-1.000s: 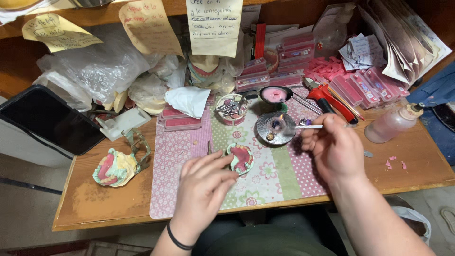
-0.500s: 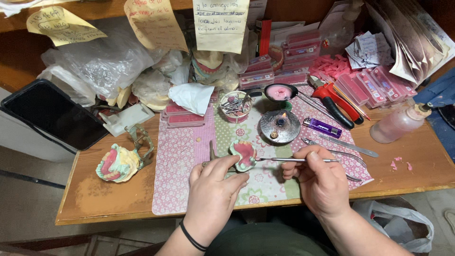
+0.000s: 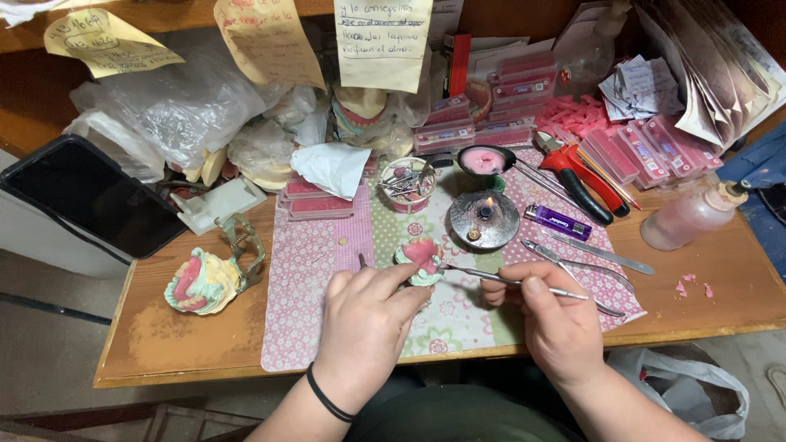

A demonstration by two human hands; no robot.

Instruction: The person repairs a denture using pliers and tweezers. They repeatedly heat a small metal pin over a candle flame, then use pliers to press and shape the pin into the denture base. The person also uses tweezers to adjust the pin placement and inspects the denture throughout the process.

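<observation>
My left hand [image 3: 366,321] holds a small dental model with pink wax [image 3: 421,258] on the patterned mat [image 3: 311,270] at the front middle of the bench. My right hand [image 3: 555,321] grips a thin metal wax tool [image 3: 491,277], and its tip touches the pink wax from the right. Just behind the model, a small burner [image 3: 485,218] on a round metal dish shows a tiny flame. A black band circles my left wrist.
A second model on a metal articulator [image 3: 211,278] sits at the left. Behind are a black tablet [image 3: 90,196], plastic bags, pink boxes [image 3: 446,127], a purple lighter [image 3: 557,221], red-handled pliers [image 3: 577,176], loose metal tools [image 3: 589,258] and a pink bottle [image 3: 692,217]. Paper notes hang above.
My right hand has come down from the burner to the model with the tool, whose tip now rests on the wax. The left hand stays on the model.
</observation>
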